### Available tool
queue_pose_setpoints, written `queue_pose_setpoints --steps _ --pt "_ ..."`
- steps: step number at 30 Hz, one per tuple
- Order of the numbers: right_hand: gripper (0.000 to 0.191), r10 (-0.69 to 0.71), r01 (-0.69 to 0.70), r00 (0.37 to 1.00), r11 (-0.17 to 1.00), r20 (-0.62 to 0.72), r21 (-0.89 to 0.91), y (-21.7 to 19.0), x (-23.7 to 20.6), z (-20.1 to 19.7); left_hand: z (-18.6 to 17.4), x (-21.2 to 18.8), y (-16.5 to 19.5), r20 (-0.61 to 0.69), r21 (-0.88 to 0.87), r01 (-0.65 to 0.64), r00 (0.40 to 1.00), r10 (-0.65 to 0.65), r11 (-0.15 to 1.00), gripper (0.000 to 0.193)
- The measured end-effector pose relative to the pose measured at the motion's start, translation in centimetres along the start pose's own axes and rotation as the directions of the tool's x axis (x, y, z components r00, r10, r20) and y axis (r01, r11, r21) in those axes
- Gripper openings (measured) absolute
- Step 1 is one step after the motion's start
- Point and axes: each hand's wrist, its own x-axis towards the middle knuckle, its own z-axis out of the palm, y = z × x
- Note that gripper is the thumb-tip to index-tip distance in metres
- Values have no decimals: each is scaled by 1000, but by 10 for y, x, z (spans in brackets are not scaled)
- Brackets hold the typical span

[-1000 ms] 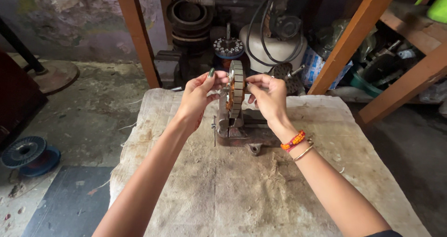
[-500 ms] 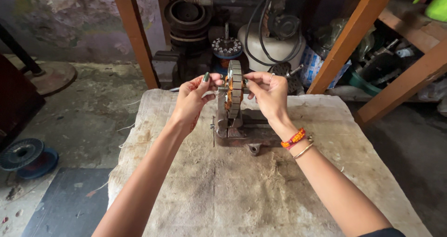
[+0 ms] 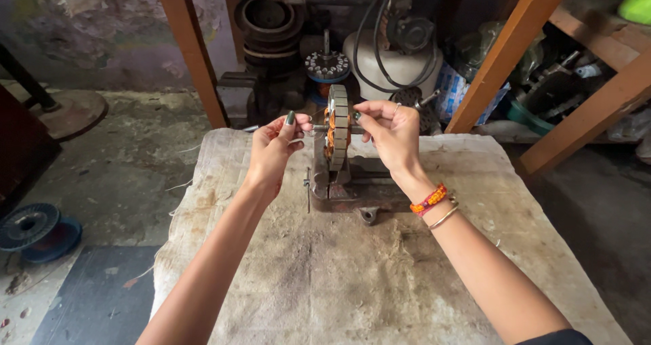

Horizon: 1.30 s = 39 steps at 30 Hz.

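Both hands work at a stator (image 3: 337, 129) that stands on edge in a small vise (image 3: 349, 186) at the far middle of the table (image 3: 352, 277). Left hand (image 3: 273, 148) is pinched, thumb and forefinger together, just left of the stator at its upper half; whatever it grips is too thin to make out, most likely a strand of wire. Right hand (image 3: 390, 131) is pinched in the same way at the stator's right face, fingertips touching or nearly touching the rim.

Orange-brown windings show in the stator's slots on the left face, so part of the winding looks to be in place. How many slots are filled and how many remain cannot be told, since the ring is seen edge-on. Judging by the two pinched grips on either side, the winding is in hand rather than finished.

A thin rod (image 3: 307, 189) sticks up beside the vise on its left. The table is covered with stained, worn cloth and bears nothing else near the hands.

As for containers: behind the table, a white drum-like housing (image 3: 397, 64) with black cables looped over it stands on the floor, its inside hidden. Stacked dark rings (image 3: 270, 26) stand to its left, the top one hollow. On the floor at the left lies a blue spool (image 3: 37, 231); whether it still holds wire is unclear.
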Motion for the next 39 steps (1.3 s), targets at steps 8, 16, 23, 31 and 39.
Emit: queue_pose_setpoints --steps 8,16,23,31,39 --pt "15 -35 36 999 999 -18 41 4 2 3 1 0 8 -8 51 -96 995 96 994 26" --pt "16 -32 31 999 999 42 26 5 7 4 11 11 2 -111 188 -76 989 98 979 27" --pt "14 147 -146 989 989 -24 40 -6 3 2 25 10 2 -277 367 -87 940 198 926 25" --pt "12 76 -75 997 996 -15 52 -1 5 0 19 1 -1 -238 486 -140 929 285 863 24" --pt "17 187 -197 979 973 85 120 -7 2 -9 5 -25 -12 -276 561 38 951 143 827 28"
